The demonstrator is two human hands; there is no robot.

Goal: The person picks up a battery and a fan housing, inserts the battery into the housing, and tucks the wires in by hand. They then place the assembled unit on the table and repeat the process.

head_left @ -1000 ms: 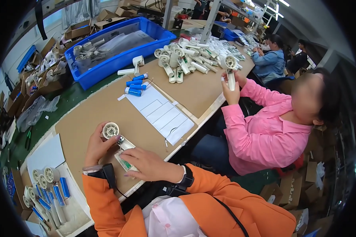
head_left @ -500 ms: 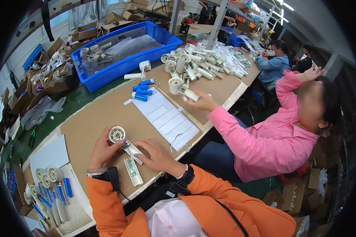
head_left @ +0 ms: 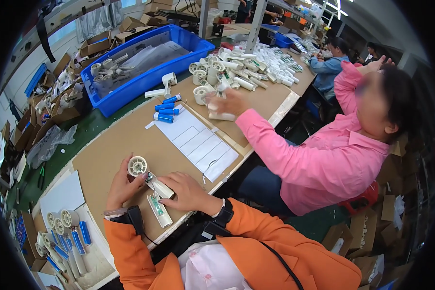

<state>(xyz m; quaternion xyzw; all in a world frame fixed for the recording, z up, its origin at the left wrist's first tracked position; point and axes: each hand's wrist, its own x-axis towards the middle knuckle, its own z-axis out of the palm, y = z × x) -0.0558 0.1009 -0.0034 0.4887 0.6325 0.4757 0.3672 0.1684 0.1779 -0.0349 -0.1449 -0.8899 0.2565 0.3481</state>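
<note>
My left hand (head_left: 122, 187) is closed around the round, spoked head of an off-white fan housing (head_left: 137, 166), its thumb at the base of the head. From that head an open handle (head_left: 160, 188) slants down to the right, and thin wires show near the joint. My right hand (head_left: 188, 194) grips the handle's lower part between thumb and fingers. Just below, a separate handle half with a green circuit board (head_left: 158, 211) lies on the brown tabletop (head_left: 101, 166), close to the table's front edge. Thin wires seem to link the board to the housing.
Several fan housings with blue batteries (head_left: 76, 240) lie at left, by a white board (head_left: 63, 195). Ahead are loose blue batteries (head_left: 165, 111), a lined paper sheet (head_left: 203, 145), a heap of white parts (head_left: 237, 72) and a blue bin (head_left: 99, 99). A pink-sleeved co-worker (head_left: 314, 154) sits at right.
My right fingers have closed further over the handle. The co-worker's hand, now blurred, has moved a white part lower beside the heap. The whole view has shifted slightly.
</note>
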